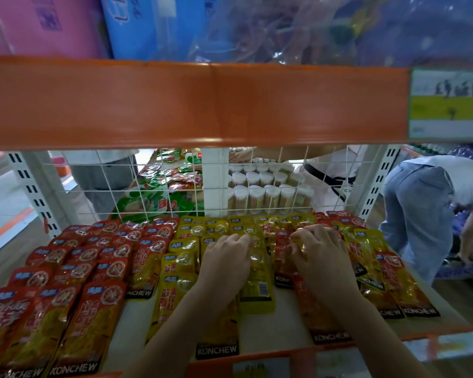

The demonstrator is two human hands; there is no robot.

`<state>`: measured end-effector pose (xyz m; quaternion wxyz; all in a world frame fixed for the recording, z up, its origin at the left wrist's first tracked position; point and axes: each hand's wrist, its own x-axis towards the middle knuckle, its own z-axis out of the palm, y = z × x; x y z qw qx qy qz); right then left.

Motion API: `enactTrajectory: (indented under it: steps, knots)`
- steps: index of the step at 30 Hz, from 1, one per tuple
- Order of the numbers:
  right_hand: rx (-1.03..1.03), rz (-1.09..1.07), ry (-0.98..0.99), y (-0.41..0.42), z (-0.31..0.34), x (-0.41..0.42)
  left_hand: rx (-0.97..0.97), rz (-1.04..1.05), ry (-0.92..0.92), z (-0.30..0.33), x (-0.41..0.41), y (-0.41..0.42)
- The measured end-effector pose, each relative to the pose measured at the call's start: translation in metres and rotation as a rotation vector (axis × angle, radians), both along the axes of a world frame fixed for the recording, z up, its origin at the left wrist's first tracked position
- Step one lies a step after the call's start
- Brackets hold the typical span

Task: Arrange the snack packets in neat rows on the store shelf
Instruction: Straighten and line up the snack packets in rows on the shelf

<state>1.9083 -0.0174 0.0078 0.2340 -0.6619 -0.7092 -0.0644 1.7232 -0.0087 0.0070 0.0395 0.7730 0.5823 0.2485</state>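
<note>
On the white store shelf [260,335], among overlapping snack packets [257,271]: left hand [225,261] pinching a yellow packet [257,289], right hand [321,253] curled onto red ones [283,255]. Risk of shoving slippery neighbours crooked, spoiling neat left rows [74,266].

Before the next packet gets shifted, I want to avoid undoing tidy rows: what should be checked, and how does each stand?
1. Red packets on the left lie in even rows: ok.
2. Yellow packets in the middle are lined up: not ok, several overlap askew.
3. Mixed red and yellow packets on the right are sorted: not ok.
4. Left hand on a yellow packet: ok.
5. Right hand has a firm hold: cannot tell.
6. Bare shelf space at the front: ok.
</note>
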Motion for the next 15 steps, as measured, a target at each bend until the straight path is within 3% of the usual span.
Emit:
enactTrajectory:
  steps: [8,15]
  knots:
    - [0.024,-0.114,-0.170,-0.004,-0.029,0.012,-0.042,-0.062,0.066,0.001,0.035,0.000]
    - [0.076,-0.142,-0.129,-0.004,-0.033,0.011,-0.096,-0.132,-0.008,-0.008,0.052,0.007]
